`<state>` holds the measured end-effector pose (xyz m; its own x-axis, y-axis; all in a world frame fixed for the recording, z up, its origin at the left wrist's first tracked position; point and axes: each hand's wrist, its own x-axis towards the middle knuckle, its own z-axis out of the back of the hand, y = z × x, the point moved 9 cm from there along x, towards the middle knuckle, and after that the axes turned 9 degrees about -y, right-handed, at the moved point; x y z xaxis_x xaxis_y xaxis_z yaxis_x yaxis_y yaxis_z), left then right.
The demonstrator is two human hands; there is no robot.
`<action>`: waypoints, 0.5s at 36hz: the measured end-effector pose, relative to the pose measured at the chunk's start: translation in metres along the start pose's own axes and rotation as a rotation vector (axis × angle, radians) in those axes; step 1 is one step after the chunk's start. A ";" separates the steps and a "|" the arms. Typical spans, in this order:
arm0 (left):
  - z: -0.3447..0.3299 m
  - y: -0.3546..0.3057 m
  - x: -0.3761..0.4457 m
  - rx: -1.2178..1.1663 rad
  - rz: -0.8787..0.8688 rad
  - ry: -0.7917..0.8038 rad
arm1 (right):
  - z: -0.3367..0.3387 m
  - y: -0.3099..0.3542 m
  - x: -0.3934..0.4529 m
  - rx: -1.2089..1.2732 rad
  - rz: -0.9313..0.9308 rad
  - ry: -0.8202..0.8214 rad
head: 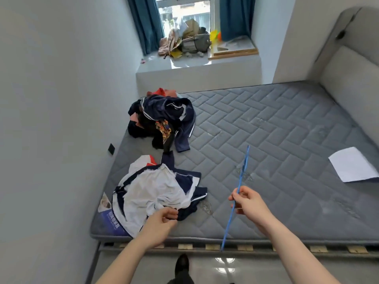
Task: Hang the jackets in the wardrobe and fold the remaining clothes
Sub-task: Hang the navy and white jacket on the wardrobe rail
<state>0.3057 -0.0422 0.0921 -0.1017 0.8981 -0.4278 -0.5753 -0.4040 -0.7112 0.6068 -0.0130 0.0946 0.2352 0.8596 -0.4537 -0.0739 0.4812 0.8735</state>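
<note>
Right hand (249, 203) pinching blue hanger (238, 193) edge-on above mattress (287, 130), left hand (162, 220) gripping edge of white-and-navy jacket (155, 191) at near left corner, dark clothes pile (164, 121) further back by wall, white paper (352, 163) far right.

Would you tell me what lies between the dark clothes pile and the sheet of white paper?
Only bare grey mattress between pile and paper, in the head view.

jacket (158, 191) on mattress (266, 124) near edge, clothes pile (162, 119) behind it, paper (353, 165) far right
</note>
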 end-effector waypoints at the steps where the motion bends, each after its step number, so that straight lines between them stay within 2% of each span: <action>1: 0.011 0.011 0.004 -0.004 0.026 -0.036 | -0.005 0.001 0.001 -0.015 0.005 0.010; 4: 0.036 0.039 0.017 0.008 0.073 -0.113 | -0.020 0.001 0.006 -0.050 0.002 0.032; 7: 0.051 0.065 0.034 0.056 0.113 -0.123 | -0.038 -0.002 0.012 -0.073 -0.008 0.033; 18: 0.079 0.140 0.125 0.187 0.204 0.052 | -0.125 -0.005 0.034 -0.080 -0.077 -0.027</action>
<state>0.1482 0.0273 -0.0170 -0.1920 0.7896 -0.5827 -0.6875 -0.5320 -0.4943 0.4941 0.0347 0.0526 0.2691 0.8152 -0.5129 -0.1315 0.5587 0.8189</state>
